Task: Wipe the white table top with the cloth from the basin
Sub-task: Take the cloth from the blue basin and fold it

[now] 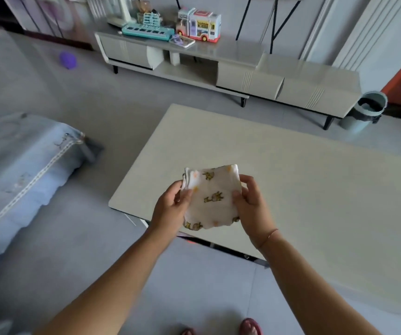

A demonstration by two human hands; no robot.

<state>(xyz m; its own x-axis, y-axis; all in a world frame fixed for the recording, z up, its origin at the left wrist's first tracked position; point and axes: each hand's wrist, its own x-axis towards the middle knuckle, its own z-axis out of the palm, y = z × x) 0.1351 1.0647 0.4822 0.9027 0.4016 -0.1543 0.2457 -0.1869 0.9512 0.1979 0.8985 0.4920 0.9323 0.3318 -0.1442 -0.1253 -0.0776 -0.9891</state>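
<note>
Both hands (170, 209) holding cloth (210, 197), above white table (303, 180), grey floor (127, 112)

The cloth (211, 198) is thin, soft woven fabric, white and matt, printed with small yellow animals, its layered edges showing at the top left corner. The tabletop (303, 189) is a smooth, cream, matt slab with a faint sheen. The floor (112, 112) is smooth grey tile. The bin (366, 110) looks like pale green plastic. The sofa cover (23, 170) is light blue cloth with stitched trim.
</note>
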